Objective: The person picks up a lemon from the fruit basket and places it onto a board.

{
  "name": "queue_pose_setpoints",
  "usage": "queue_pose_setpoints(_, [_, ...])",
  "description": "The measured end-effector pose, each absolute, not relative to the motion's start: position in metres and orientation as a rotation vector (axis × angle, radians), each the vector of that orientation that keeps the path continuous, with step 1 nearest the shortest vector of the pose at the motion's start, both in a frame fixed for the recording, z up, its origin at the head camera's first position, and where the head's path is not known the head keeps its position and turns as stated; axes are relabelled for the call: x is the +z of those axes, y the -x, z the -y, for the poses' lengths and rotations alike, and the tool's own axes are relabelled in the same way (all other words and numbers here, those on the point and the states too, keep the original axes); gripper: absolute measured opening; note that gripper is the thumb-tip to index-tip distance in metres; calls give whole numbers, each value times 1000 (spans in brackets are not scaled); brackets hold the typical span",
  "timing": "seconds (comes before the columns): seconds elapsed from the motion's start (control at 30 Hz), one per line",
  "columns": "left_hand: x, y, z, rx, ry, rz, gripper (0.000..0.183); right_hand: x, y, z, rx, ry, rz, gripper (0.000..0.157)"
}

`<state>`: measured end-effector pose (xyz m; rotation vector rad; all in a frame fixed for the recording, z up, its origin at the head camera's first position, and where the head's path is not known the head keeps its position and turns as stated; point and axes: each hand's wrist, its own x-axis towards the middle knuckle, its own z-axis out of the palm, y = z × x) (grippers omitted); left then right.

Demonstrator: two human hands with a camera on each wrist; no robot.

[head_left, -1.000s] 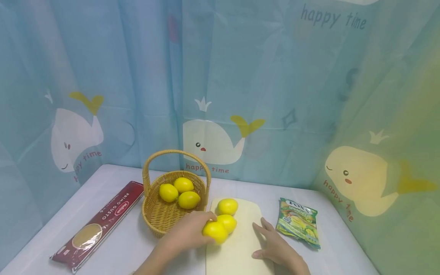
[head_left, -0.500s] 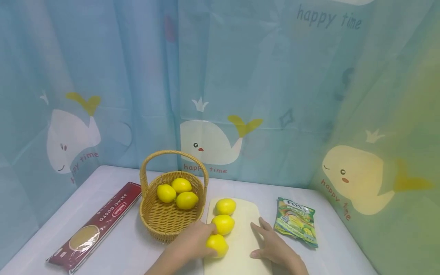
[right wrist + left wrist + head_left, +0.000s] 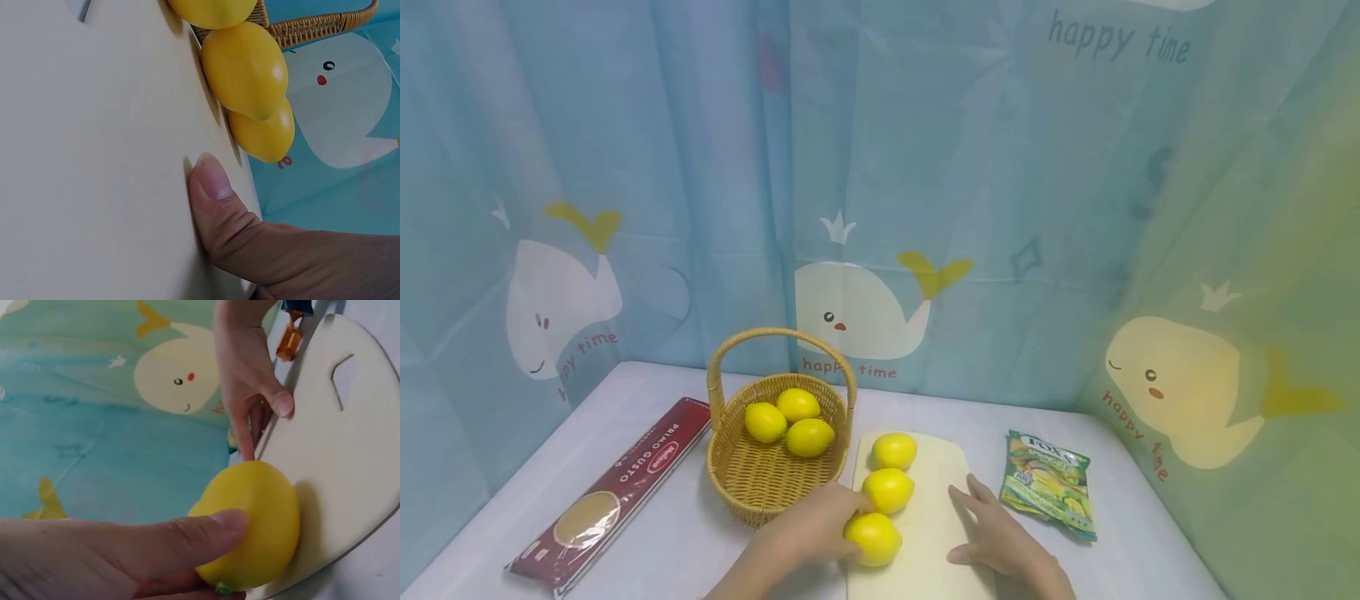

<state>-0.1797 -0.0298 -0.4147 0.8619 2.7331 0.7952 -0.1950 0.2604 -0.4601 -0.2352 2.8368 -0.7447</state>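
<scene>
My left hand (image 3: 820, 527) holds the nearest lemon (image 3: 877, 539) at the left edge of a cream cutting board (image 3: 936, 533). In the left wrist view its thumb lies along the side of that lemon (image 3: 265, 519). Beyond it on the board sit a middle lemon (image 3: 891, 490) and a far lemon (image 3: 895, 451), in a row running away from me. My right hand (image 3: 1003, 537) rests at the board's right edge with fingers spread. Its thumb (image 3: 215, 181) touches the top of the board in the right wrist view.
A wicker basket (image 3: 722, 467) with a tall handle and three lemons inside stands left of the board. Farther left lies a long dark-red pasta packet (image 3: 617, 492). A green sweets bag (image 3: 1051, 487) lies on the right. A whale-print curtain (image 3: 880, 167) encloses the white table.
My left hand has brought its lemon slightly toward me and down onto the board, behind the middle one, which is now fully uncovered. The right hand has stayed in place.
</scene>
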Motion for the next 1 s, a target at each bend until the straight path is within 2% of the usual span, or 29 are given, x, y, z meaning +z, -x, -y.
queue_pose_setpoints(0.33, [-421, 179, 21, 764, -829, -2788, 27, -459, 195, -261, -748, 218, -2832, 98])
queue_pose_setpoints(0.53, [-420, 177, 18, 784, -748, -2790, 29, -460, 194, -261, -763, 228, -2826, 98])
queue_pose_setpoints(1.0, [-421, 180, 20, 770, -778, -2772, 31, -459, 194, -260, -754, 211, -2822, 99])
